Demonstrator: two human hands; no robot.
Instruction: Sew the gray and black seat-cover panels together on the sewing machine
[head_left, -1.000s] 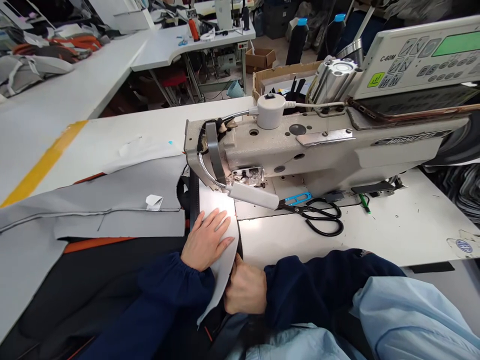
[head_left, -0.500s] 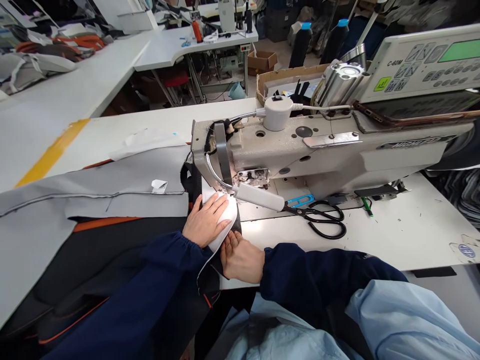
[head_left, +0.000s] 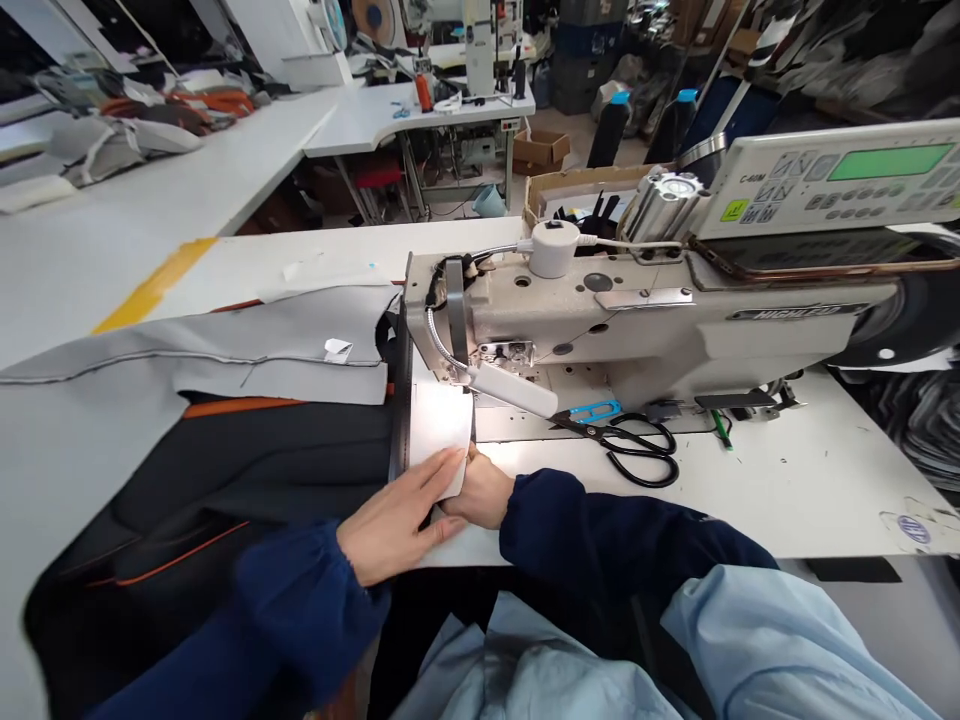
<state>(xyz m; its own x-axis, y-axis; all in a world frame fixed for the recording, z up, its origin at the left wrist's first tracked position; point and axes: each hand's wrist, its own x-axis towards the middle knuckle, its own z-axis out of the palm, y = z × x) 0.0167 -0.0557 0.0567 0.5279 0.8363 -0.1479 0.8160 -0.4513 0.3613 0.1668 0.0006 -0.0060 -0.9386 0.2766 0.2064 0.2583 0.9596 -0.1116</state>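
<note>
My left hand (head_left: 394, 520) lies flat, fingers stretched out, on the near end of a white fabric strip (head_left: 439, 425) that runs under the head of the sewing machine (head_left: 637, 320). My right hand (head_left: 481, 490) sits just right of it with fingers curled on the strip's near right edge. A black band (head_left: 400, 400) lies along the strip's left side. Grey fabric (head_left: 225, 350) and black fabric with orange piping (head_left: 225, 480) spread to the left of the machine.
Black-handled scissors (head_left: 637, 450) and a blue thread snip (head_left: 596, 410) lie under the machine arm. A control panel (head_left: 832, 175) stands at the upper right. A cardboard box (head_left: 570, 190) sits behind the machine. Other sewing tables (head_left: 420, 110) stand further back.
The white strip has fed further under the machine. My left hand slid back toward me to the strip's near end; my right hand moved up to its right edge.
</note>
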